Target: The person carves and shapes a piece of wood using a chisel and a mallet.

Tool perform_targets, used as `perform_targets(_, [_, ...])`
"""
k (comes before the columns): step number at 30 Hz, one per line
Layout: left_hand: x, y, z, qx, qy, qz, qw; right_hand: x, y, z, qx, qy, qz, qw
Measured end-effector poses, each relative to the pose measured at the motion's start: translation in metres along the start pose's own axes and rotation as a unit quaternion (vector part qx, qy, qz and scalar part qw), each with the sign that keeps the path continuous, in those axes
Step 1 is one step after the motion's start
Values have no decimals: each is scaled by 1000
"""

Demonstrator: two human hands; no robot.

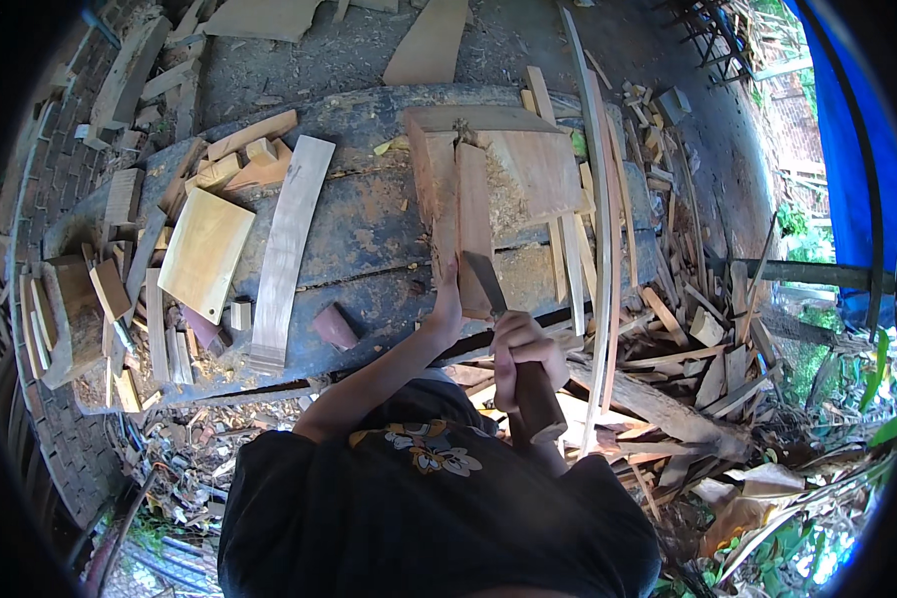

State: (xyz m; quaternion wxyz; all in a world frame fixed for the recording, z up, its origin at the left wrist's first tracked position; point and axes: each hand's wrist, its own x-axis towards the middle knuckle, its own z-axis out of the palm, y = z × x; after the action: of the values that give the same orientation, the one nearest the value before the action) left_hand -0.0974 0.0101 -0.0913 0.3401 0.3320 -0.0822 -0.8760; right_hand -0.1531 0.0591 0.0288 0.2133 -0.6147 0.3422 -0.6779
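Right hand [524, 351] wrapped around a wooden-handled blade [485, 283], left hand [448, 303] at a board [475, 204], fingers partly hidden, grip unclear

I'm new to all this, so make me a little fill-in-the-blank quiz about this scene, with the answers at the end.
1. The tool is gripped in the person's ____ hand.
2. The pale board lies to the ____ (left or right) of the thick block.
3. The tarp at the far right is coloured ____.
4. The print on the dark shirt shows ____.

Missing words: right; left; blue; flowers.
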Motion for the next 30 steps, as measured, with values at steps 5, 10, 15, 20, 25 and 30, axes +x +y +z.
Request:
perform_targets(5, [-23, 23, 35, -24, 42, -14, 999, 16, 63, -8, -84, 28, 59, 994])
perform_targets(10, [-17, 18, 40, -28, 48, 14, 998, 31, 64, 2, -166, 17, 99, 981])
perform_targets(15, [2, 3, 9, -25, -3, 7, 1000, -6, -6, 5, -36, 14, -5, 999])
perform_targets(20, [9, -1, 3, -82, 20, -5, 996, -10, -58, 4, -42, 24, 32, 998])
perform_targets(25, [-1, 7, 8, -76, 40, -22, 996, -11, -50, 5, 6, 26, 19, 999])
perform_targets(30, [-1, -5, 7, -111, 16, -64, 992, -2, 26, 10, -77, 53, 10, 996])
